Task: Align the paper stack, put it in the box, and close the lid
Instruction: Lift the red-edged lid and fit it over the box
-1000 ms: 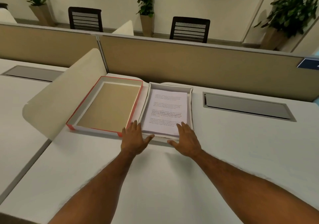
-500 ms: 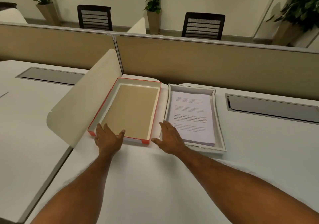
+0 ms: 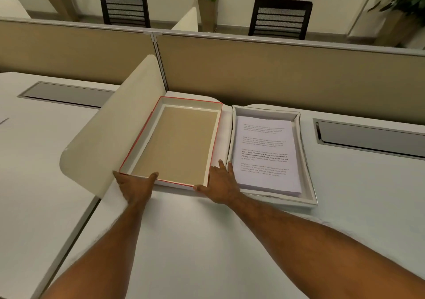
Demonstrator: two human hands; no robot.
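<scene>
A red-edged lid point(image 3: 191, 104) lies upside down on the white desk, its brown inside facing up. To its right stands the white box point(image 3: 306, 160) with the paper stack point(image 3: 264, 151) lying in it, printed side up. My left hand point(image 3: 135, 187) grips the lid's near-left corner, thumb hooked over the near rim. My right hand point(image 3: 220, 183) rests at the lid's near-right corner, in the gap between lid and box. Its fingers lie straight along the lid's right wall and its thumb along the near wall.
A cream curved divider panel point(image 3: 103, 137) stands close against the lid's left side. A tan partition point(image 3: 276, 73) closes off the back of the desk. Grey cable hatches point(image 3: 368, 137) sit in the desk at right and far left point(image 3: 64, 94).
Both hands left the box's near edge and moved left to the lid's near corners. The left thumb now hooks over the lid's rim. The view shifted left.
</scene>
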